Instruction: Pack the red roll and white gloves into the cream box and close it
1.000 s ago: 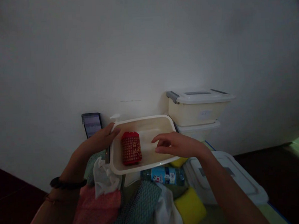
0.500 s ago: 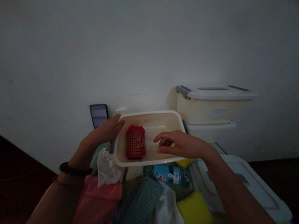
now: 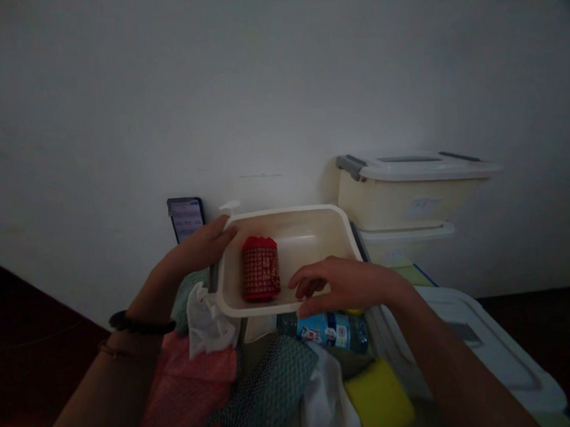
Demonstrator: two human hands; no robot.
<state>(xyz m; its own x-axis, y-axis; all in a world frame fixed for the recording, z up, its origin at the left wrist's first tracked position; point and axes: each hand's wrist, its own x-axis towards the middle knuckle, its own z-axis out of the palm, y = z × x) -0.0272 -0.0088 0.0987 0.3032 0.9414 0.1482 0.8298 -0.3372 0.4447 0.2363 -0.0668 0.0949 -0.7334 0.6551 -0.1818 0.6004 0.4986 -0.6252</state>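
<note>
A cream plastic storage box [image 3: 309, 228] without its lid is tipped toward me. Inside it, on the left, lies a red cylindrical package [image 3: 260, 269] with gold lettering and a gathered top. My left hand [image 3: 207, 243] grips the box's left rim, thumb on the inner side, other fingers partly hidden. Over the front right of the box is my right hand [image 3: 329, 286], empty, its fingers loosely curved and apart from the thumb. That thumb overlaps the front rim; whether it touches is unclear. Just below the rim lies a plastic bottle [image 3: 332, 331] with a blue label.
Grey-green cloth [image 3: 275, 386], red cloth [image 3: 189, 384], white cloth [image 3: 212, 322] and a yellow sponge [image 3: 381, 399] lie in front. Lidded boxes [image 3: 399, 201] are stacked at the right, near a loose white lid [image 3: 502, 355]. A phone [image 3: 184, 215] leans against the wall [image 3: 278, 80].
My right hand has lowered slightly toward the front rim, its thumb now overlapping it. My left hand keeps its hold on the box. The view has shifted slightly.
</note>
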